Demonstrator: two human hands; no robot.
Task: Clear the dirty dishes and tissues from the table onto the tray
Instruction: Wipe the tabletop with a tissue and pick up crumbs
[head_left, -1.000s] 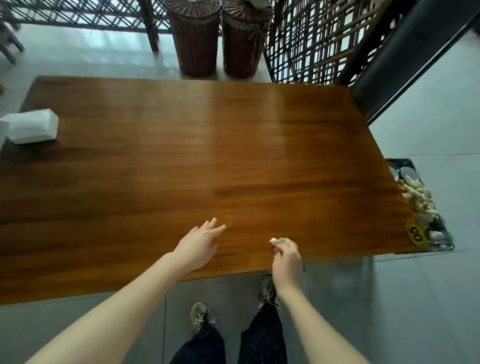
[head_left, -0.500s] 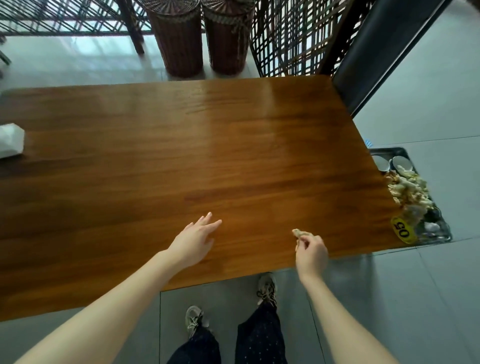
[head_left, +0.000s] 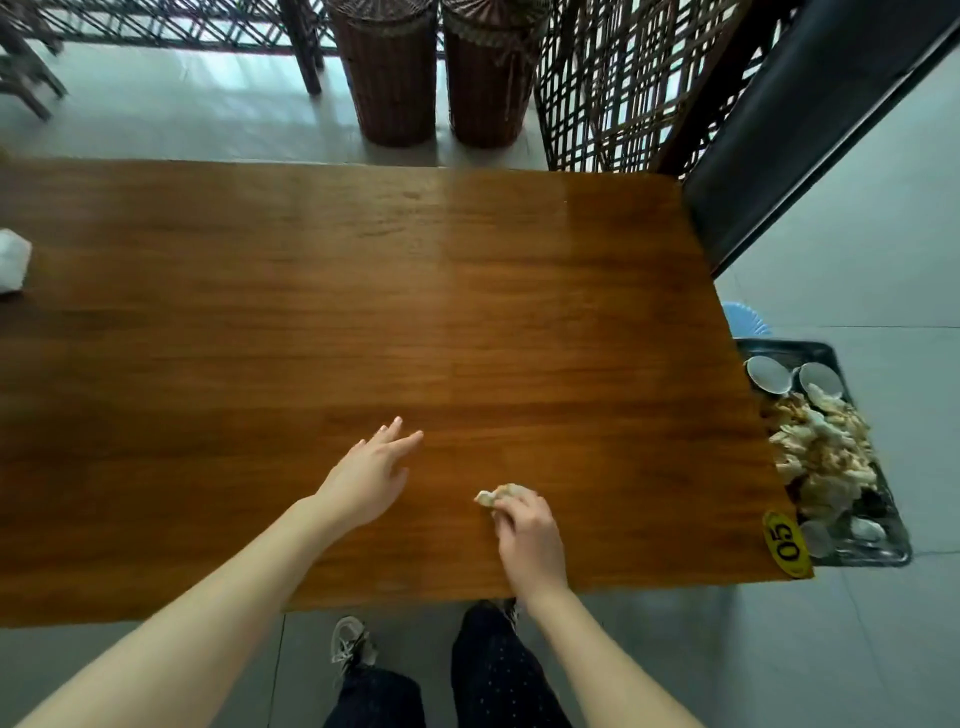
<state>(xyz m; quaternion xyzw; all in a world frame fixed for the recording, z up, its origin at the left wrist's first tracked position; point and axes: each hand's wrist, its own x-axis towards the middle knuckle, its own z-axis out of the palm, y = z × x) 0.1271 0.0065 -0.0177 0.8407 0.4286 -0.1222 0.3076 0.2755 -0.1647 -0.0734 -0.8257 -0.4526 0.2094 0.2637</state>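
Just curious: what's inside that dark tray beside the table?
The tray holds a heap of crumpled tissues and round dishes at both ends. Whatever lies under the heap is covered; the table hides one side.

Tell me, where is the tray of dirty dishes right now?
In the head view, the tray sits at the far right, just past the table's right end, beside the yellow 05 tag.

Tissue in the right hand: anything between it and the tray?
Nothing visible. The right hand pinches the tissue over the table; the wood runs unobstructed to its right edge, where the tray sits, already piled with tissues and bowls.
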